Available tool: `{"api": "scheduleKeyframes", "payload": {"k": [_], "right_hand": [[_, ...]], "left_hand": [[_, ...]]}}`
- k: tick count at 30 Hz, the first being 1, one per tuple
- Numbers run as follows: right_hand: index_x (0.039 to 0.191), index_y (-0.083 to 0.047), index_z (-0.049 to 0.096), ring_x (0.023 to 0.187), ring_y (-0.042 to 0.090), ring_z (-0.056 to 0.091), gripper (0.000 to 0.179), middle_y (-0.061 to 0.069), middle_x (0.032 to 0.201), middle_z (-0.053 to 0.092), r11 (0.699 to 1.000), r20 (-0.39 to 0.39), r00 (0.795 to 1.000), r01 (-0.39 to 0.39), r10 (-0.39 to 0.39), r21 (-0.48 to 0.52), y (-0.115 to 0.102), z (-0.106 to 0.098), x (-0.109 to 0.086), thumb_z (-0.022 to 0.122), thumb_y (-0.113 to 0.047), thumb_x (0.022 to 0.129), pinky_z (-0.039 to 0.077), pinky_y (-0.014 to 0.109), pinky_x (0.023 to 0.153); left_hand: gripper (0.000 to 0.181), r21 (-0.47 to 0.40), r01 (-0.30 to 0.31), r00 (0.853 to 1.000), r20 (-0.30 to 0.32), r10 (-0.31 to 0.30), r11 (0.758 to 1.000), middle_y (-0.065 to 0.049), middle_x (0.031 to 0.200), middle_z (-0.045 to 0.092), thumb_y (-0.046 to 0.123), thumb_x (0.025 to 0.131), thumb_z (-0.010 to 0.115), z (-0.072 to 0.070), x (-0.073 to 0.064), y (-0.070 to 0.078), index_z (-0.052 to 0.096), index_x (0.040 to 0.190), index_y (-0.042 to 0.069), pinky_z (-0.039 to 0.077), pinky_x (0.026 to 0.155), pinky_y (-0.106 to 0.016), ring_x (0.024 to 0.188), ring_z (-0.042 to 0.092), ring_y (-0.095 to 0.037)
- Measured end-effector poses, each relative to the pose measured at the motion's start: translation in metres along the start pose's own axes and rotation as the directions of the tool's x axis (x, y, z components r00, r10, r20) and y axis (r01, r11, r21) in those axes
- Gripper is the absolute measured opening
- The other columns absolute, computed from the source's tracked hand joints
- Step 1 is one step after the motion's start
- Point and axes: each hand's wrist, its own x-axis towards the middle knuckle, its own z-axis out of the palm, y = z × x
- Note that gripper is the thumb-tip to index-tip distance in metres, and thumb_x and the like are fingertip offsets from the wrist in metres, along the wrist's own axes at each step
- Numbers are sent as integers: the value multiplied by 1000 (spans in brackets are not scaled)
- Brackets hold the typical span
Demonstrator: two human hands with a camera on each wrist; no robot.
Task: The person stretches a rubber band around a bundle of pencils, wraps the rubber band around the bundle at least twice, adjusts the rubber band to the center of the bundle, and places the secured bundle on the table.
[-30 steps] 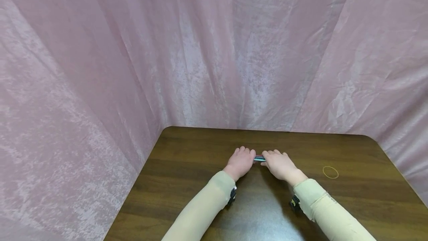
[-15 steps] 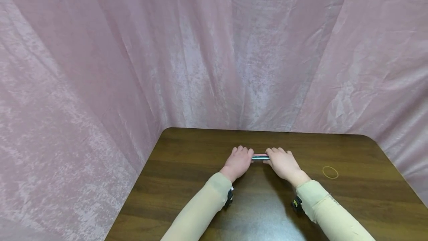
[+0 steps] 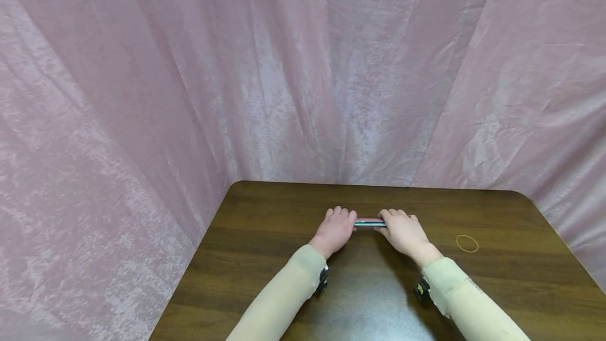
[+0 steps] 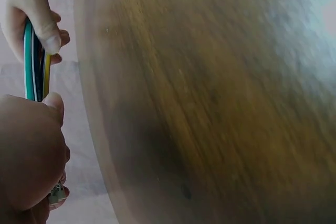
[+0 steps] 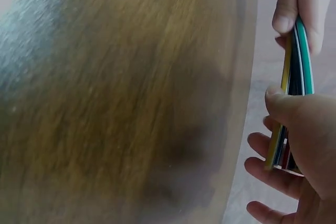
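Observation:
Both hands hold a bundle of pencils between them, lying crosswise over the table. Green, black, yellow and red bodies show in it. My left hand grips the left part of the bundle, and the pencils' ends peek out below its fingers in the left wrist view. Around the right part is my right hand, its thumb pressed along one side and its fingers curled behind. The flat ends stick out past the thumb in the right wrist view. A thin yellow rubber band lies to the right.
The brown wooden table has rounded far corners. Pink velvety curtains hang behind it and along its sides. A small dark camera sits on each wrist.
My hands have slid apart along the pencils, left hand leftward and right hand rightward, so more of the bundle shows between them. The rubber band has stayed in place.

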Motion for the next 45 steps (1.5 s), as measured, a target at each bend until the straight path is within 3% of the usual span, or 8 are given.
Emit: {"api": "scheduleKeyframes", "payload": {"k": [6, 10, 15, 20, 28, 45], "right_hand": [[145, -1, 58, 121, 48, 62, 61, 23, 130, 68, 993, 31, 997, -69, 66, 100, 12, -3, -11, 82, -26, 96, 52, 66, 88], [153, 4, 50, 132, 54, 53, 69, 31, 142, 59, 983, 80, 990, -125, 114, 138, 19, -3, -21, 78, -28, 99, 49, 69, 97], [152, 8, 50, 139, 54, 48, 70, 33, 147, 55, 982, 118, 988, -116, 98, 152, 20, -3, -26, 76, -31, 101, 45, 67, 105], [151, 11, 51, 145, 55, 41, 67, 34, 149, 54, 983, 149, 987, -79, 54, 168, 15, -5, -23, 73, -30, 103, 40, 67, 111], [149, 12, 51, 148, 54, 39, 65, 34, 150, 54, 982, 150, 988, -64, 37, 180, 8, -2, -20, 73, -29, 103, 39, 65, 114], [139, 23, 54, 149, 58, 34, 64, 38, 150, 51, 976, 187, 982, -62, 22, 208, -4, -1, -18, 73, -26, 103, 33, 63, 119]], "left_hand": [[22, -44, 6, 999, 44, -4, 999, 0, 104, 66, 37, 111, 57, 4, -4, -8, 56, 115, 16, 41, 89, -36, 97, 54, -20], [23, -25, -8, 999, 45, 9, 1000, 1, 103, 65, 38, 111, 57, 3, -7, -12, 55, 115, 15, 40, 87, -36, 96, 52, -20], [24, 18, -26, 1000, 18, 25, 1000, 1, 102, 65, 38, 109, 60, -4, -11, -18, 55, 114, 15, 41, 84, -35, 95, 53, -19], [24, 20, -18, 999, 32, 17, 1000, 2, 103, 64, 38, 110, 59, -10, -12, -22, 55, 114, 15, 40, 84, -33, 93, 52, -18], [24, -17, -41, 999, 32, 42, 999, 1, 104, 65, 38, 111, 58, -6, -13, -24, 55, 115, 14, 40, 82, -34, 92, 52, -19], [22, -10, -20, 999, 33, 20, 1000, 1, 105, 62, 36, 111, 57, -4, -19, -24, 56, 120, 16, 41, 88, -36, 98, 52, -20]]}}
